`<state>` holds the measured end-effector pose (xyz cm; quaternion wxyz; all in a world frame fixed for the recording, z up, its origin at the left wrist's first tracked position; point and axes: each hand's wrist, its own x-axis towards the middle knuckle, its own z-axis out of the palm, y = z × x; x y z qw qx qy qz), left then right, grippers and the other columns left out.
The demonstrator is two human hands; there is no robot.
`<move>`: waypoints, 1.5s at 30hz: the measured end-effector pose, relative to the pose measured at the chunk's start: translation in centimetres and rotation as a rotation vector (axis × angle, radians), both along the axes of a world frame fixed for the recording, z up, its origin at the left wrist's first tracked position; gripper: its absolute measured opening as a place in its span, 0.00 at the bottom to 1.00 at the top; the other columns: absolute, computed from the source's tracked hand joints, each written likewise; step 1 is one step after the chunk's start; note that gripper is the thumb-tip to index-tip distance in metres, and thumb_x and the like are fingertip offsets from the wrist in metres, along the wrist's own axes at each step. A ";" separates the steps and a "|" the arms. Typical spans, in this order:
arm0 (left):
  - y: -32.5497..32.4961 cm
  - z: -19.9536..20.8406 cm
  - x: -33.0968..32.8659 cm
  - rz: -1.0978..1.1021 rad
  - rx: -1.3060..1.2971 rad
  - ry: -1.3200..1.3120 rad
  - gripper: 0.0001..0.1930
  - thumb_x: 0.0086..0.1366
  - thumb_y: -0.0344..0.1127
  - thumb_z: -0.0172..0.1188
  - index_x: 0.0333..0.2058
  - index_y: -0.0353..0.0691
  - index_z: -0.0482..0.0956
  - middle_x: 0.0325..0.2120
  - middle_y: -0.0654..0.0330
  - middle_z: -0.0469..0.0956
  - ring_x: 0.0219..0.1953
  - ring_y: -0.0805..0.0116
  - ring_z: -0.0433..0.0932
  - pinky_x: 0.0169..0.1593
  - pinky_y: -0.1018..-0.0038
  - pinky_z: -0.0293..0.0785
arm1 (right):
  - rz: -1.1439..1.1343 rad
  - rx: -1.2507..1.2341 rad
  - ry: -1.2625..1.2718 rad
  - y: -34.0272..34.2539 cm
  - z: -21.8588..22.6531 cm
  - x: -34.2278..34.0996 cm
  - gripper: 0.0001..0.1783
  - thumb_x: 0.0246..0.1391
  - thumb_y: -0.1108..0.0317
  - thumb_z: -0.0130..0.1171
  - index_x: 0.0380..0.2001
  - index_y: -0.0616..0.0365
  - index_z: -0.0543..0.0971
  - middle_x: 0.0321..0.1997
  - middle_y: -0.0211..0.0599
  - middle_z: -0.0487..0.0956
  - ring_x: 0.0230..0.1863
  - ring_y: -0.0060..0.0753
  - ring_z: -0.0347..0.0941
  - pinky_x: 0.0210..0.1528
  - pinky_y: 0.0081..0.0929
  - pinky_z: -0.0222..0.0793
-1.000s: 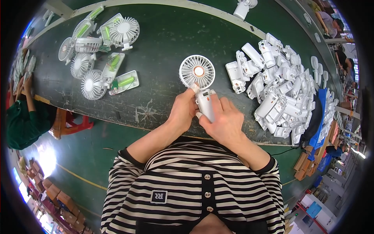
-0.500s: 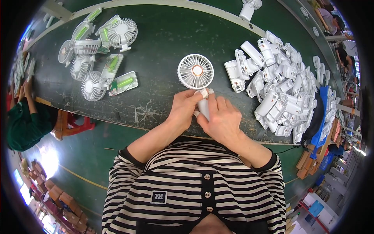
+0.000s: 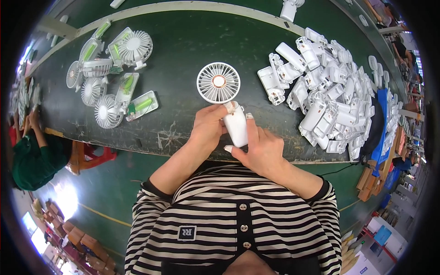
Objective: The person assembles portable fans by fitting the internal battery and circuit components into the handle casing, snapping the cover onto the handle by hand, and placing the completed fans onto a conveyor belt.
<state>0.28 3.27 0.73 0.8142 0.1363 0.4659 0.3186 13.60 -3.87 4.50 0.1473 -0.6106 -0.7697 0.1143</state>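
A white handheld fan with a round slatted head [image 3: 218, 83] and a plain white handle [image 3: 236, 126] is in front of me. My left hand [image 3: 208, 126] is closed on it, its thumb pressed at the top of the handle just below the fan head; its other fingers are mostly hidden behind. My right hand [image 3: 263, 149] is beside the handle's lower right, thumb and index finger spread apart around that end. Whether the right fingertips touch the handle, I cannot tell. White wraps cover some fingertips on both hands.
On the dark green bench [image 3: 178, 50], several opened fans with green cells [image 3: 123, 89] lie left. A big heap of white handle casings [image 3: 325, 96] lies right, by a blue bin edge [image 3: 381, 123]. Another person in a green sleeve [image 3: 41, 156] sits far left, near a red stool [image 3: 98, 156].
My right hand's fingers have spread from the handle, leaving more of it visible. The fan has shifted slightly left in view, still in my left hand.
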 end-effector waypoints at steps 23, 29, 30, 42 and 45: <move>-0.6 0.2 -0.6 -0.017 0.164 -0.109 0.15 0.55 0.33 0.58 0.39 0.29 0.73 0.36 0.50 0.76 0.39 0.65 0.75 0.45 0.71 0.70 | -0.217 -0.709 0.981 1.9 -2.4 1.0 0.17 0.46 0.62 0.58 0.35 0.65 0.73 0.26 0.37 0.76 0.28 0.25 0.72 0.31 0.23 0.67; -0.9 0.2 -0.3 -0.012 0.223 -0.108 0.15 0.56 0.32 0.57 0.40 0.30 0.73 0.36 0.53 0.76 0.38 0.67 0.75 0.43 0.72 0.71 | -0.295 -0.662 1.038 2.2 -2.0 0.1 0.17 0.44 0.67 0.60 0.37 0.65 0.72 0.29 0.34 0.75 0.29 0.21 0.71 0.31 0.21 0.68; -1.0 0.4 -0.3 -0.012 0.224 -0.107 0.15 0.56 0.32 0.57 0.40 0.30 0.73 0.36 0.53 0.76 0.38 0.67 0.75 0.43 0.72 0.71 | -0.313 -0.660 1.060 2.1 -2.2 0.0 0.17 0.43 0.68 0.61 0.37 0.65 0.72 0.29 0.34 0.75 0.29 0.21 0.71 0.31 0.21 0.68; -1.2 0.8 0.4 0.009 0.431 -0.078 0.16 0.50 0.22 0.57 0.41 0.27 0.72 0.37 0.52 0.76 0.36 0.68 0.76 0.42 0.74 0.72 | -0.305 -0.530 1.060 2.6 -1.7 0.1 0.19 0.39 0.66 0.60 0.36 0.64 0.72 0.25 0.39 0.75 0.27 0.26 0.72 0.30 0.24 0.67; -0.8 0.6 0.5 0.011 0.419 -0.081 0.16 0.51 0.22 0.57 0.41 0.27 0.71 0.37 0.53 0.76 0.37 0.70 0.75 0.41 0.75 0.71 | -0.301 -0.505 1.068 3.0 -2.2 0.2 0.18 0.38 0.66 0.60 0.35 0.64 0.73 0.24 0.38 0.75 0.26 0.25 0.72 0.29 0.24 0.67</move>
